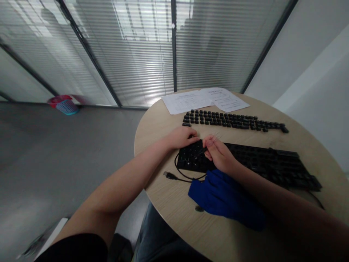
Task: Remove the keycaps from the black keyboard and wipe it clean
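Observation:
A black keyboard [261, 160] lies on the round table with many of its keycaps off. At its left end, my left hand [184, 137] grips the far corner, thumb along the edge and fingers curled. My right hand [218, 153] is closed just above the keyboard's left part, pinching a slim keycap puller with thin wires [216, 136] sticking up past the fingers. Its dark lower end points down at the keys. Beyond the keyboard, loose black keycaps [218, 120] stand in rows. Under my right forearm lies a crumpled blue cloth [223, 198].
Printed paper sheets [191, 100] lie at the table's far edge. A black cable with a USB plug [170, 175] loops by the keyboard's near left corner. A small dark piece [199, 209] is near the cloth. A blue and red wastebasket [67, 106] stands on the floor.

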The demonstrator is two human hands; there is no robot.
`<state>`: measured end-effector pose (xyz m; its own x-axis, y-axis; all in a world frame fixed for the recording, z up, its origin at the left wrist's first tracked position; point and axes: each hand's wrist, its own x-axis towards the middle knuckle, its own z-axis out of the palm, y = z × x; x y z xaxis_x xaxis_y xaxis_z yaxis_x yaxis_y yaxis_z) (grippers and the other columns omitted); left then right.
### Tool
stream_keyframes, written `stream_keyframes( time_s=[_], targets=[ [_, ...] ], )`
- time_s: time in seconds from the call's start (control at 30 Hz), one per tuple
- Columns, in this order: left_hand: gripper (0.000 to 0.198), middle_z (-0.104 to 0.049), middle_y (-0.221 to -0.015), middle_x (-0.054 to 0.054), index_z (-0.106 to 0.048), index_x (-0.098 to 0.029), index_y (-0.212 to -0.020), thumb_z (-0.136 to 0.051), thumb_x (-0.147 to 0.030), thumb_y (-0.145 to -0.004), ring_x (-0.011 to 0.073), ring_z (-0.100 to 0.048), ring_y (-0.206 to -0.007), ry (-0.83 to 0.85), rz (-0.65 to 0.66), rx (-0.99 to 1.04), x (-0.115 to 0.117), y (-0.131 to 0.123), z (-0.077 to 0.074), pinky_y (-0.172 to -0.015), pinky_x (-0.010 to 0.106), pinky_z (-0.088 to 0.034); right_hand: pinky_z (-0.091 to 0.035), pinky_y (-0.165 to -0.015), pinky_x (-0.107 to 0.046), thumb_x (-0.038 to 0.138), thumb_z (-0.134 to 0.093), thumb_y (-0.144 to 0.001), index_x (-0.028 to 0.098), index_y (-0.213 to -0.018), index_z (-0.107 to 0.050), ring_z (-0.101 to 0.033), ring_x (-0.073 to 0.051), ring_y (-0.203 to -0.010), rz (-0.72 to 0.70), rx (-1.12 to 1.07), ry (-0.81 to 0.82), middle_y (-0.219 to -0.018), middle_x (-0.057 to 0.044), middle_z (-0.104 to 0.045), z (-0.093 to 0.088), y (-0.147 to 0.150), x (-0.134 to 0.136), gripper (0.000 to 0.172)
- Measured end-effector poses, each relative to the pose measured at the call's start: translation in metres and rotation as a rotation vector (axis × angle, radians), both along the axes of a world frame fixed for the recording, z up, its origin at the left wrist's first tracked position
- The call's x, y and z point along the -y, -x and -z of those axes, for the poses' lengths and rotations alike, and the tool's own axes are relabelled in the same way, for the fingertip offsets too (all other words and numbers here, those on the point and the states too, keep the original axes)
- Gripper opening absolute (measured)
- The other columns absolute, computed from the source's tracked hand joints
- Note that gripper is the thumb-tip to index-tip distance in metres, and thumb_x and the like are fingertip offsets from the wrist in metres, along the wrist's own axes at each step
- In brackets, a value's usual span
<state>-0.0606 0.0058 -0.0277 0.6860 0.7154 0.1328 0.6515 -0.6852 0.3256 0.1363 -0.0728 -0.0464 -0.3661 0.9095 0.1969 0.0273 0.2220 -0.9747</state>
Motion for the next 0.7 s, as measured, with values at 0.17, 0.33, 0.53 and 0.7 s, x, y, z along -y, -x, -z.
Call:
stream_keyframes(
  time_s=[0.17, 0.33, 0.53, 0.7],
  targets=[
    [0.034, -0.072, -0.084, 0.006, -0.073, -0.017, -0.085, -0.052, -0.039, -0.099, 0.0192, -0.061, -0.076, -0.023, -0.021, -0.020, 0.001, -0.001, 0.000, -0.066, 0.030, -0.039, -0.027, -0.045, -0.025, 0.075, -0.048, -0.095, 0.024, -0.087, -0.049, -0.037, -0.012, -0.048, -0.042, 0.056, 0.003, -0.057, 0.008, -0.039, 0.000, -0.002, -0.001, 0.051],
    [0.033, -0.072, -0.084, 0.006, -0.073, -0.017, -0.087, -0.053, -0.039, -0.100, 0.0186, -0.061, -0.076, -0.023, -0.027, -0.024, 0.001, -0.001, 0.001, -0.066, 0.029, -0.039, -0.028, -0.046, -0.026, 0.070, -0.047, -0.098, 0.024, -0.088, -0.049, -0.037, -0.012, -0.048, -0.073, 0.077, 0.000, -0.057, 0.008, -0.039, 0.003, -0.004, -0.002, 0.048],
    [0.034, -0.074, -0.086, 0.007, -0.075, -0.017, -0.091, -0.052, -0.042, -0.100, 0.0192, -0.062, -0.076, -0.026, -0.036, -0.027, -0.001, 0.000, 0.004, -0.066, 0.029, -0.040, -0.029, -0.049, -0.026, 0.059, -0.044, -0.104, 0.024, -0.089, -0.050, -0.042, -0.012, -0.049, -0.092, 0.202, -0.126, -0.060, 0.007, -0.043, 0.007, -0.006, -0.002, 0.039],
    [0.033, -0.075, -0.090, 0.007, -0.076, -0.018, -0.093, -0.053, -0.041, -0.099, 0.0199, -0.064, -0.080, -0.007, -0.034, -0.017, -0.003, -0.002, 0.005, -0.069, 0.030, -0.041, -0.028, -0.052, -0.028, 0.045, -0.044, -0.105, 0.023, -0.087, -0.050, -0.043, -0.013, -0.049, -0.098, 0.358, -0.248, -0.057, 0.006, -0.044, -0.007, -0.006, 0.004, 0.029]
  ],
)
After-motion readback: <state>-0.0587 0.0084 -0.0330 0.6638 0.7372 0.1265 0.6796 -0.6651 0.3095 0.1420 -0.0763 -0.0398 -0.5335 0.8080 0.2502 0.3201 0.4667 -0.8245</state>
